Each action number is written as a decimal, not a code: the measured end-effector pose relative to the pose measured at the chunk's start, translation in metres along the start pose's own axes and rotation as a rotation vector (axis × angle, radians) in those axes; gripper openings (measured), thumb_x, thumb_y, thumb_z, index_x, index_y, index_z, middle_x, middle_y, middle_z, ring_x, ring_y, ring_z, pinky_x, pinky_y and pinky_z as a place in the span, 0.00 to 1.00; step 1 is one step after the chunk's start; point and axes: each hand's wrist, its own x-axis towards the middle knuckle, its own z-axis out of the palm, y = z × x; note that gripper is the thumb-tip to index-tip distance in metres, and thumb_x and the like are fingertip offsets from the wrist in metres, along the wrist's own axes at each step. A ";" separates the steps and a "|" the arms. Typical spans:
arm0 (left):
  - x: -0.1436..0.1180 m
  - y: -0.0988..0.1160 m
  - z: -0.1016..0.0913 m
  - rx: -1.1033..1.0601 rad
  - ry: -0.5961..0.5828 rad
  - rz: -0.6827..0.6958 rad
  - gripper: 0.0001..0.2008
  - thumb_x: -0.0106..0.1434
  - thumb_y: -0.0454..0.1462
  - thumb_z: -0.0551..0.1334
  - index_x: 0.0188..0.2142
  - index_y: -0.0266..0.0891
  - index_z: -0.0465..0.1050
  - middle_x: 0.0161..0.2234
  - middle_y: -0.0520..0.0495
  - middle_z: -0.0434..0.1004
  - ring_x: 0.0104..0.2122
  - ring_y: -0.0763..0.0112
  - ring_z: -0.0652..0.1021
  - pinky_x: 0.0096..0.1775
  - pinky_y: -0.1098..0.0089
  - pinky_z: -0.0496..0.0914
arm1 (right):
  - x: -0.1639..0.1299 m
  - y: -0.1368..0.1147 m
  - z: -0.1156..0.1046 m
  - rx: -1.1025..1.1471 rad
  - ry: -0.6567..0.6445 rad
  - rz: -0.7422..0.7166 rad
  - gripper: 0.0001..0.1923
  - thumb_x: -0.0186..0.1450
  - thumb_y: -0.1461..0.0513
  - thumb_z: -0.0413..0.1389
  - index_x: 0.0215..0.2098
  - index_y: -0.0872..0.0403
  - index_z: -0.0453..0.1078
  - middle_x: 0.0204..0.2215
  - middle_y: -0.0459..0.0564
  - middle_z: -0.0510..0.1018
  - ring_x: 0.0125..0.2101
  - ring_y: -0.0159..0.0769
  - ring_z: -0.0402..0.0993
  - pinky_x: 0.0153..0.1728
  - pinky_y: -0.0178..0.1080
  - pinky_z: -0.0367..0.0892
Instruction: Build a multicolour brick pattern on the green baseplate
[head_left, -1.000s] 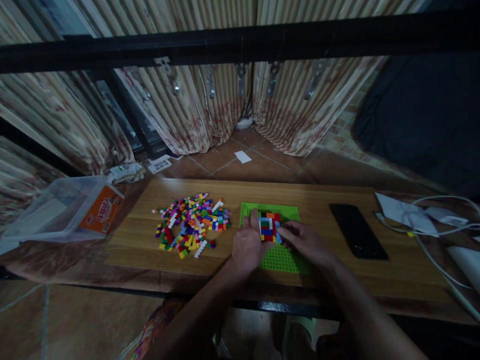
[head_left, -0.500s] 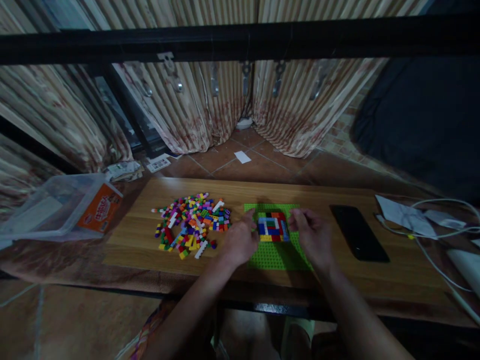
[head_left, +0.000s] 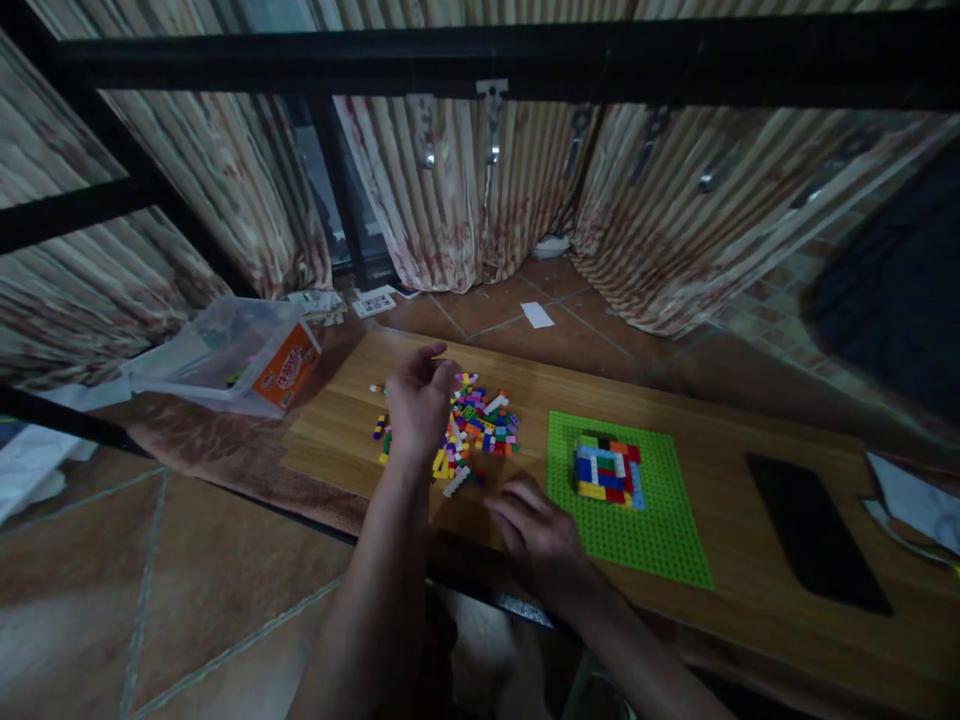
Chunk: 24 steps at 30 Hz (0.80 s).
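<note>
My left hand [head_left: 420, 405] hovers over the left side of a pile of coloured toy building bricks [head_left: 487, 415], covering part of it. Its thumb and index finger look bent and slightly apart; I see nothing between them. My right hand [head_left: 538, 530] is low between the pile and the green baseplate [head_left: 637, 545], near the table's front edge. Its fingertips are pinched together; whatever they hold is too small or dark to make out. On the baseplate stands a rectangular multicoloured brick build [head_left: 609, 470], with an inner ring of blue and white bricks.
A black phone-like slab [head_left: 817, 530] lies on the wooden table [head_left: 712, 440] at the right. Beyond the left end is a clear plastic box [head_left: 217, 350] with an orange label. White papers and a cable [head_left: 904, 535] are at the far right.
Both hands have left the brick build and moved left, the left one to over the pile, the right one to beside it. The view has swung left.
</note>
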 end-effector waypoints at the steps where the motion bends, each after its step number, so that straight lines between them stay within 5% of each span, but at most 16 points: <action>1: 0.000 0.000 -0.001 -0.019 0.000 -0.005 0.16 0.51 0.36 0.63 0.40 0.32 0.73 0.26 0.52 0.75 0.23 0.77 0.73 0.28 0.77 0.67 | 0.005 -0.001 0.004 -0.024 -0.014 -0.026 0.13 0.68 0.64 0.48 0.45 0.49 0.73 0.39 0.52 0.75 0.39 0.37 0.72 0.39 0.39 0.71; 5: 0.001 -0.003 0.001 -0.109 -0.025 -0.013 0.14 0.51 0.35 0.63 0.38 0.33 0.73 0.25 0.53 0.74 0.23 0.78 0.73 0.28 0.77 0.68 | 0.029 -0.004 0.020 -0.135 -0.073 -0.119 0.13 0.67 0.66 0.50 0.45 0.49 0.73 0.42 0.53 0.72 0.45 0.41 0.69 0.44 0.42 0.70; 15: 0.006 0.008 -0.012 -0.079 0.042 -0.042 0.14 0.50 0.37 0.63 0.37 0.33 0.74 0.25 0.52 0.74 0.22 0.78 0.72 0.28 0.76 0.69 | 0.058 -0.009 0.026 -0.296 -0.247 -0.249 0.07 0.66 0.66 0.52 0.38 0.51 0.71 0.43 0.52 0.73 0.43 0.41 0.68 0.41 0.42 0.68; 20: 0.007 0.009 -0.013 -0.055 0.048 -0.064 0.17 0.49 0.38 0.65 0.38 0.32 0.74 0.26 0.52 0.75 0.23 0.78 0.72 0.29 0.76 0.68 | 0.048 -0.018 0.021 -0.209 -0.106 -0.205 0.08 0.68 0.65 0.48 0.39 0.51 0.69 0.41 0.51 0.74 0.42 0.40 0.67 0.42 0.41 0.67; 24: 0.005 0.007 -0.008 -0.020 0.004 -0.068 0.16 0.49 0.38 0.65 0.38 0.33 0.74 0.25 0.53 0.74 0.22 0.78 0.71 0.28 0.76 0.67 | 0.029 -0.012 -0.020 -0.061 0.078 0.057 0.09 0.70 0.63 0.46 0.41 0.51 0.67 0.38 0.50 0.75 0.39 0.38 0.69 0.41 0.40 0.66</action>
